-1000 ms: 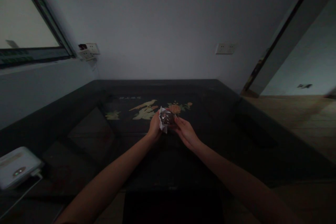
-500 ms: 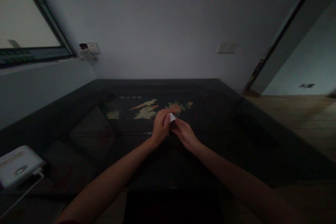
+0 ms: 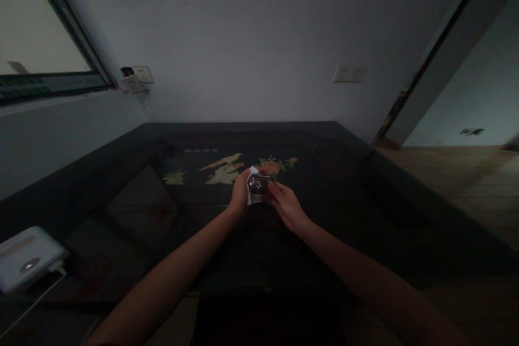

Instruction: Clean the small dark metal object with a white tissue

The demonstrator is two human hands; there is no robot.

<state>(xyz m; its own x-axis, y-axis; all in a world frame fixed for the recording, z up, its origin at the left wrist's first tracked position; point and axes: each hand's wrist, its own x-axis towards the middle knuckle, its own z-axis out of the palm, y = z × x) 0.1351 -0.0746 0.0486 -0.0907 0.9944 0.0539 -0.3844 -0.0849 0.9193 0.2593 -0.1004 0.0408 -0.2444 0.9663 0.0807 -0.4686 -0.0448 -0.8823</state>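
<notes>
Over the dark table [image 3: 243,243], my left hand [image 3: 240,192] is closed around a white tissue [image 3: 252,200], which is spread along its palm side. The tissue lies against the left end of a small, dark, shiny, glass-like cup [image 3: 258,185]; the dim light hides its exact kind. From the right, my right hand [image 3: 286,203] grips this cup between thumb and fingers. Both hands are close together in front of the bird and flower picture on the tabletop.
A white box-shaped device [image 3: 30,257] with a white cable is at the left. A dark flat object [image 3: 395,203] lies toward the table's right side. Sockets [image 3: 349,73] are on the wall behind. The inlaid bird [image 3: 225,165] decorates the tabletop.
My left hand has opened outward and moved slightly left, uncovering the dark shiny cup and more of the tissue. My right hand has stayed nearly in place.
</notes>
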